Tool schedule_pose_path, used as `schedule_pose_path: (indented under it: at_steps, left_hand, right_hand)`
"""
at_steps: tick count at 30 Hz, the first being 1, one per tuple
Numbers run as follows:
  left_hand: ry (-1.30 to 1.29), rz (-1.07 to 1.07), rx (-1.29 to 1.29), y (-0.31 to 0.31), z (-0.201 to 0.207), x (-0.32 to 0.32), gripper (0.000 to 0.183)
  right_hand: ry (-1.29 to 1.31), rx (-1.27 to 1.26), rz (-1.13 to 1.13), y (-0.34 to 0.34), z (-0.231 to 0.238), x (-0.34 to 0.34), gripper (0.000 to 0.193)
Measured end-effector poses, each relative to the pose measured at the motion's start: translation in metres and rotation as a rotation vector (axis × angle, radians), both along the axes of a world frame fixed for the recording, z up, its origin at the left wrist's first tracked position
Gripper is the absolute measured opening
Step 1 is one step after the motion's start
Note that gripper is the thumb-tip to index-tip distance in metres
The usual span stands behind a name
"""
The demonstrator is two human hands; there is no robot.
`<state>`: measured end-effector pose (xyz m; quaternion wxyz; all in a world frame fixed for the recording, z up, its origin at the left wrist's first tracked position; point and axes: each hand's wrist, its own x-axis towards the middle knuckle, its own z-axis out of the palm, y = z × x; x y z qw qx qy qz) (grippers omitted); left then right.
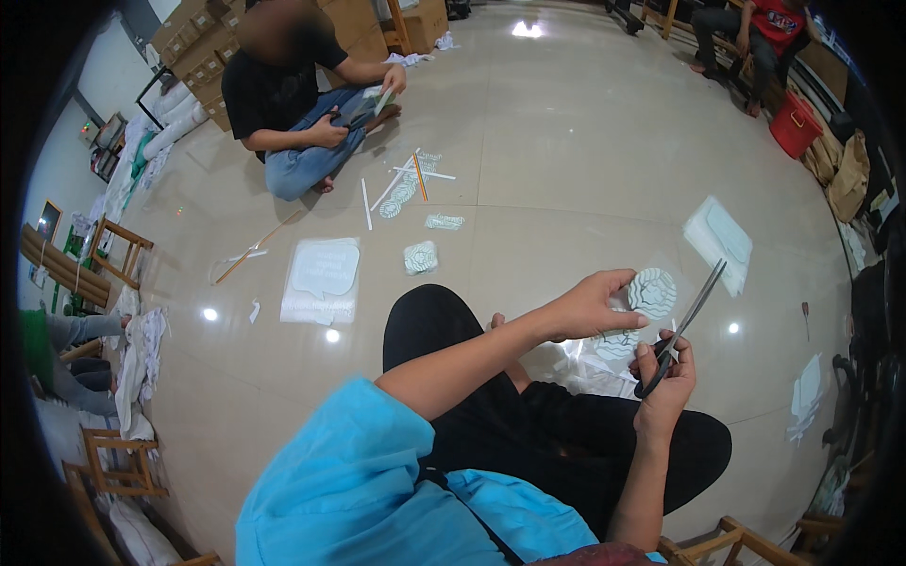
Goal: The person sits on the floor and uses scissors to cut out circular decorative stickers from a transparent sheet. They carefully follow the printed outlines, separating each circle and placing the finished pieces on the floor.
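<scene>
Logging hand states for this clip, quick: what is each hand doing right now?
Left hand: closed on a round white cutout, pinched at its edge.
Right hand: closed on the scissors, blades open, pointing up.

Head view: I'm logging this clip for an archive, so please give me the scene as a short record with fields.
Setting: tiled floor, the person sits on it
Left hand: holds a clear sheet with a round white patterned sticker
Right hand: grips scissors, blades open, pointing up beside the sticker
Floor ahead: white sheet with a speech-bubble shape, small cut stickers, thin sticks
Others: a seated person in a black shirt holding a sheet; another seated person in red far right
</scene>
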<state>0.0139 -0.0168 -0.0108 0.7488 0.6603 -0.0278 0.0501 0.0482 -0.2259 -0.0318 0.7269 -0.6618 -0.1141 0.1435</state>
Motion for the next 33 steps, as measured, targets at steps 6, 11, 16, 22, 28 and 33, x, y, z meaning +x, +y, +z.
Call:
schedule_pose_path:
  at_steps: [6,11,16,22,28,33]
  left_hand:
    - [-0.037,0.040,0.030,-0.005,0.000,-0.003,0.044]
    - [-0.026,0.005,-0.047,-0.004,0.001,-0.004,0.047]
    - [-0.068,-0.010,0.003,-0.007,-0.004,-0.008,0.047]
    - [-0.138,0.085,0.258,-0.004,-0.004,-0.005,0.049]
    - [0.044,0.241,-0.186,0.027,0.021,-0.008,0.042]
    - [0.035,0.330,-0.208,0.046,0.035,-0.012,0.041]
  right_hand:
    - [0.009,-0.014,-0.064,0.007,0.004,-0.004,0.038]
    - [-0.047,-0.026,-0.112,0.007,0.010,-0.005,0.037]
    - [-0.083,-0.005,-0.143,0.006,0.007,-0.006,0.038]
    - [-0.076,0.015,-0.159,0.004,0.010,-0.005,0.034]
    - [0.005,0.063,0.023,0.011,0.010,-0.021,0.031]
    - [0.046,0.052,0.259,0.019,0.002,-0.041,0.032]
